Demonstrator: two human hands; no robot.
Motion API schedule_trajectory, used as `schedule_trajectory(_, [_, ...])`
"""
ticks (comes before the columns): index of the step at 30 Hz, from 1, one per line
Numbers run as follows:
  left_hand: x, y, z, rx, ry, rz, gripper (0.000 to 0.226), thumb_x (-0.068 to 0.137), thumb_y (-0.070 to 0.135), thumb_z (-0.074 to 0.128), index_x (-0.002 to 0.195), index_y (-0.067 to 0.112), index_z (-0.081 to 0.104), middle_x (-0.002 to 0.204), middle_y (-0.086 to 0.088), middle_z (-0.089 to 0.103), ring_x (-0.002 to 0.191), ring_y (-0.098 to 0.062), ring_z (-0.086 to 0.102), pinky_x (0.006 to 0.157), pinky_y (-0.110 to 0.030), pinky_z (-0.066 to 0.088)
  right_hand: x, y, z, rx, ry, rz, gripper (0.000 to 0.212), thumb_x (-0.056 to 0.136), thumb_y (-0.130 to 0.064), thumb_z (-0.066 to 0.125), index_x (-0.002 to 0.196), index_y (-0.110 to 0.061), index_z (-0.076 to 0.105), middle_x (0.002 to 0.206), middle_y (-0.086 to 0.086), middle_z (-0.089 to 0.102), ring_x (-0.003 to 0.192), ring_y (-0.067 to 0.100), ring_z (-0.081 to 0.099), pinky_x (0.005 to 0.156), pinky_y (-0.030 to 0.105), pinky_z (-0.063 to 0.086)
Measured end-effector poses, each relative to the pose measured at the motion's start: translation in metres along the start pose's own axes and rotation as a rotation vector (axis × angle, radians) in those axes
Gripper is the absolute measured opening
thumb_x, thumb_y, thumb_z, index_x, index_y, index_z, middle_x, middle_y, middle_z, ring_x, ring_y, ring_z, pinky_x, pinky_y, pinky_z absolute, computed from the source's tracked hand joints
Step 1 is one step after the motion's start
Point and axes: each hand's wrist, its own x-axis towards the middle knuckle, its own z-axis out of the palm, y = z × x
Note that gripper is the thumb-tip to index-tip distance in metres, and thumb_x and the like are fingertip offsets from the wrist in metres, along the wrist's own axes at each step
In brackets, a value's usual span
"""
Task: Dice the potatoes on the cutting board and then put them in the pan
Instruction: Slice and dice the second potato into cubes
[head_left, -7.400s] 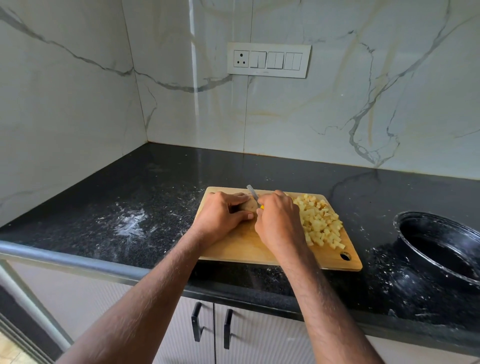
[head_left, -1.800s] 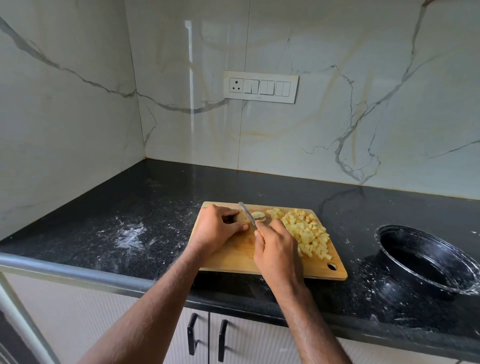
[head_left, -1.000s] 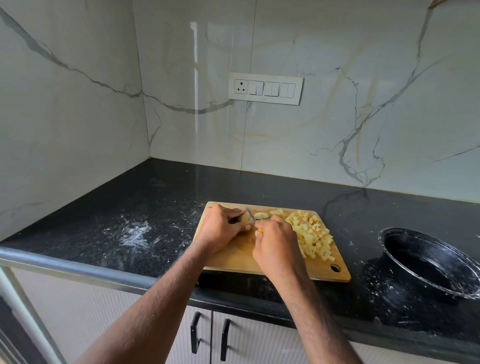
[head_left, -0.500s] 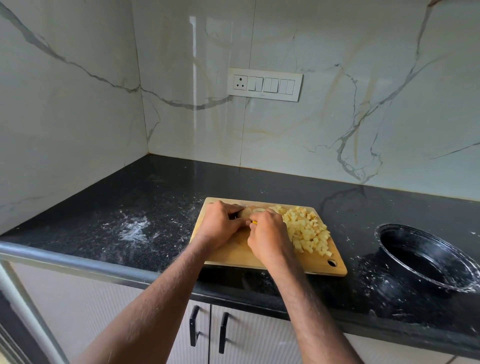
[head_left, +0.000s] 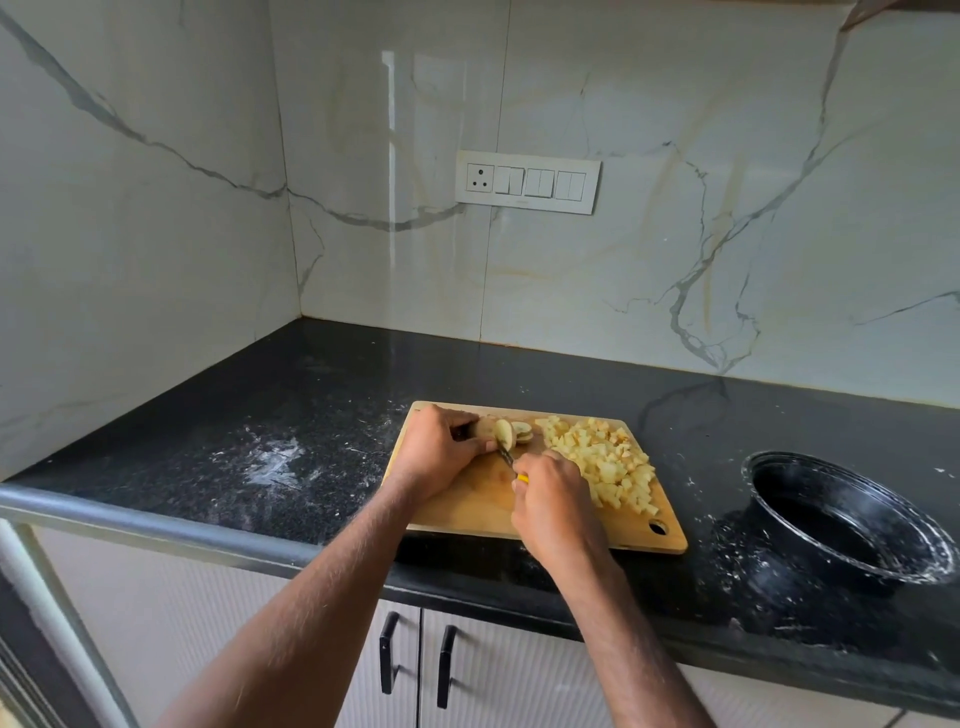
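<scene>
A wooden cutting board (head_left: 467, 512) lies on the black counter. My left hand (head_left: 439, 449) grips a potato piece (head_left: 491, 431) at the board's far left. Round slices (head_left: 521, 432) lie just right of it. My right hand (head_left: 553, 501) holds a small knife (head_left: 506, 455) with a yellow handle, its blade down against the cut face of the potato. A heap of diced potato (head_left: 605, 460) covers the board's right half. The black pan (head_left: 841, 522) stands to the right of the board, nothing visible inside it.
The black counter (head_left: 260, 415) has white powdery smears left of the board and around the pan. Marble walls close the back and left. A switch panel (head_left: 527, 182) sits on the back wall. Cabinet doors with black handles (head_left: 415, 660) are below the counter edge.
My right hand has pulled back toward me, so the potato and its slices show again. The knife blade now sits low at the potato's cut face. More slices lie there than before.
</scene>
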Motion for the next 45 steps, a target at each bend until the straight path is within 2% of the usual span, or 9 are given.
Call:
schedule_trajectory(2, [0.002, -0.003, 0.000, -0.004, 0.031, -0.011, 0.050, 0.070, 0.030, 0.091, 0.115, 0.014, 0.075, 0.107, 0.003, 0.075, 0.085, 0.003, 0.063, 0.073, 0.002, 0.040, -0.001, 0.003, 0.000, -0.005, 0.013, -0.019, 0.024, 0.098, -0.013, 0.060, 0.121, -0.016, 0.069, 0.115, -0.002, 0.062, 0.086, 0.008, 0.053, 0.070, 0.020, 0.050])
schedule_trajectory(5, [0.005, -0.009, 0.001, -0.010, 0.041, -0.012, 0.054, 0.067, 0.033, 0.093, 0.115, 0.014, 0.076, 0.109, 0.002, 0.076, 0.091, -0.001, 0.067, 0.083, -0.008, 0.048, 0.004, 0.009, 0.000, -0.006, 0.036, -0.043, 0.022, 0.099, -0.016, 0.060, 0.118, -0.017, 0.071, 0.110, -0.003, 0.062, 0.087, 0.011, 0.059, 0.070, 0.022, 0.054])
schedule_trajectory(9, [0.007, -0.009, 0.002, -0.005, 0.018, 0.014, 0.054, 0.069, 0.031, 0.092, 0.118, 0.014, 0.074, 0.112, 0.002, 0.075, 0.096, -0.002, 0.068, 0.093, -0.017, 0.052, 0.021, 0.014, 0.001, 0.013, 0.058, -0.022, 0.026, 0.099, -0.017, 0.060, 0.123, -0.016, 0.070, 0.115, 0.001, 0.063, 0.094, 0.014, 0.061, 0.073, 0.016, 0.043])
schedule_trajectory(16, [0.006, -0.009, 0.002, -0.013, -0.023, 0.035, 0.044, 0.074, 0.025, 0.089, 0.115, 0.015, 0.076, 0.097, 0.015, 0.072, 0.081, 0.016, 0.059, 0.076, 0.002, 0.042, 0.032, 0.024, 0.014, 0.121, 0.135, 0.033, 0.023, 0.096, -0.013, 0.063, 0.116, -0.016, 0.074, 0.103, 0.000, 0.073, 0.087, 0.011, 0.062, 0.072, 0.018, 0.048])
schedule_trajectory(22, [0.006, -0.010, 0.004, 0.023, -0.028, 0.041, 0.057, 0.076, 0.030, 0.087, 0.128, 0.015, 0.069, 0.118, 0.004, 0.073, 0.100, -0.002, 0.065, 0.091, -0.011, 0.046, 0.023, 0.022, 0.018, 0.165, 0.293, 0.039, 0.024, 0.092, -0.008, 0.066, 0.114, -0.009, 0.074, 0.101, 0.003, 0.070, 0.085, 0.014, 0.063, 0.071, 0.018, 0.048])
schedule_trajectory(27, [0.006, -0.008, 0.003, 0.042, -0.024, 0.052, 0.044, 0.077, 0.023, 0.086, 0.118, 0.016, 0.074, 0.105, 0.006, 0.074, 0.092, -0.004, 0.063, 0.074, 0.002, 0.039, 0.016, 0.019, 0.018, 0.131, 0.301, -0.035, 0.020, 0.087, -0.008, 0.072, 0.107, -0.009, 0.077, 0.094, 0.003, 0.070, 0.073, 0.009, 0.057, 0.062, 0.012, 0.042])
schedule_trajectory(35, [0.005, -0.012, 0.001, 0.021, 0.000, 0.081, 0.063, 0.060, 0.035, 0.096, 0.116, 0.016, 0.075, 0.107, 0.006, 0.074, 0.082, 0.013, 0.058, 0.073, 0.004, 0.039, 0.015, 0.017, 0.019, 0.098, 0.304, 0.025, 0.015, 0.089, -0.010, 0.071, 0.102, -0.010, 0.078, 0.091, 0.003, 0.071, 0.072, 0.012, 0.059, 0.060, 0.018, 0.048])
schedule_trajectory(42, [0.007, -0.012, 0.001, -0.012, -0.037, 0.065, 0.057, 0.071, 0.017, 0.090, 0.125, 0.015, 0.071, 0.117, 0.003, 0.073, 0.085, 0.008, 0.063, 0.079, -0.001, 0.046, 0.013, 0.020, 0.018, 0.170, 0.354, -0.119, 0.019, 0.085, -0.005, 0.073, 0.104, -0.008, 0.078, 0.091, 0.002, 0.072, 0.072, 0.010, 0.063, 0.064, 0.007, 0.043])
schedule_trajectory(45, [0.006, -0.011, 0.002, -0.025, -0.031, 0.025, 0.055, 0.071, 0.025, 0.091, 0.123, 0.018, 0.072, 0.115, 0.006, 0.073, 0.083, 0.012, 0.060, 0.076, 0.001, 0.044, 0.011, 0.018, 0.019, 0.154, 0.374, -0.179, 0.018, 0.085, -0.004, 0.072, 0.102, -0.007, 0.078, 0.089, 0.002, 0.070, 0.070, 0.011, 0.063, 0.061, 0.009, 0.043])
